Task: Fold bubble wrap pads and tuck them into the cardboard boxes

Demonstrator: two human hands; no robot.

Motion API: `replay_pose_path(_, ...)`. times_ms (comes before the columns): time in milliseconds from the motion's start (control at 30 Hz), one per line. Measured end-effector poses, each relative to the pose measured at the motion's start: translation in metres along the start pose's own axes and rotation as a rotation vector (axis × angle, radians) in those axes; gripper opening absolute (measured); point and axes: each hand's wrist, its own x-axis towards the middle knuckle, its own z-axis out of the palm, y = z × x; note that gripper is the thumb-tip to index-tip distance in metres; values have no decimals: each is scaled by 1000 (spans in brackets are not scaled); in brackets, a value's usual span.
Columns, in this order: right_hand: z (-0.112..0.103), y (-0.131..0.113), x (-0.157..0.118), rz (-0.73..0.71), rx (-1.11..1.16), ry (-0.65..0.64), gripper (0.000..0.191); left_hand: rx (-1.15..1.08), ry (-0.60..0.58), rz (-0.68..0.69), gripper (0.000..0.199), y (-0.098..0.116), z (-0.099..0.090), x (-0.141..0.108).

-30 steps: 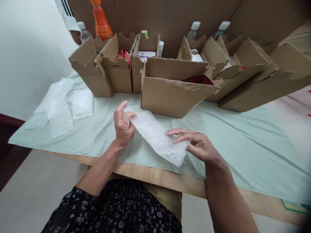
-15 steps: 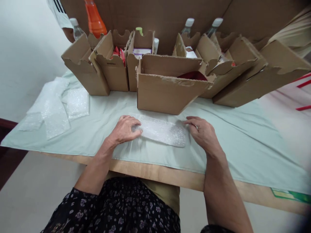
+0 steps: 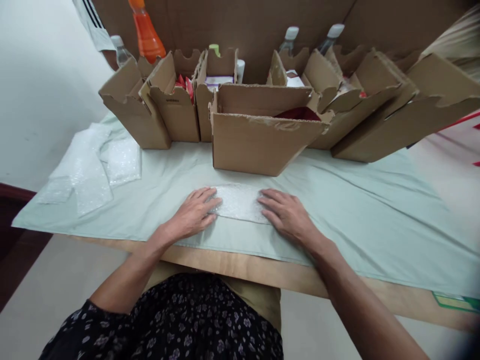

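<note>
A strip of bubble wrap (image 3: pixel 240 202) lies flat on the pale green cloth (image 3: pixel 247 239), in front of the middle cardboard box (image 3: pixel 249 145). My left hand (image 3: pixel 195 212) rests on its left end, palm down with the fingers stretched out. On the right end lies my right hand (image 3: pixel 285 212), its fingers also extended and flat. Both ends of the strip are partly hidden under the hands. Neither hand is wrapped round anything.
More bubble wrap pieces (image 3: pixel 88 170) lie at the cloth's left. Several open cardboard boxes (image 3: pixel 174 112) stand in a row along the back, some holding red or white items. Behind them are an orange bottle (image 3: pixel 147 37) and clear bottles (image 3: pixel 290 40). A person's sleeve (image 3: pixel 90 25) shows top left.
My right hand has moved left onto the strip's right end, and my left hand has flattened on the left end. The strip now lies straighter.
</note>
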Motion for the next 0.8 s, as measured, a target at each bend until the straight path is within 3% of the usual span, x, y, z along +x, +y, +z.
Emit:
replay_pose_path(167,-17,36,-20,220,-11,129,34,-106,73,12,36,-11,-2,-8)
replay_pose_path(367,-7,25,6,294,-27,148,24,-36,267,-62,31,-2,6,16)
replay_pose_path(633,-1,17,-4,338,122,308,15,22,227,-88,30,-1,7,19)
replay_pose_path(800,-5,15,-4,451,132,223,37,77,247,-155,38,-1,6,17)
